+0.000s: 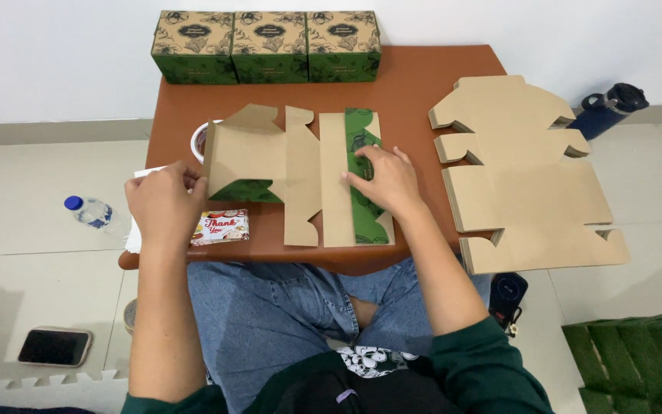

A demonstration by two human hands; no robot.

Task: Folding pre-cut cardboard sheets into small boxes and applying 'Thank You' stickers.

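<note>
The left hand (164,205) pinches the left flap of the flat box blank (300,176), lifting it, while the right hand (385,182) presses flat, fingers spread, on the green printed panel to pin it. The blank lies mid-table (423,77), long axis left-right. Farther right sits a stack of blanks (526,176); at the far edge, three finished boxes (267,46).

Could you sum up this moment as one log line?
left hand: lifting flap of flat box blank | right hand: pressing its green panel | table: three folded boxes, stack of blanks
</note>
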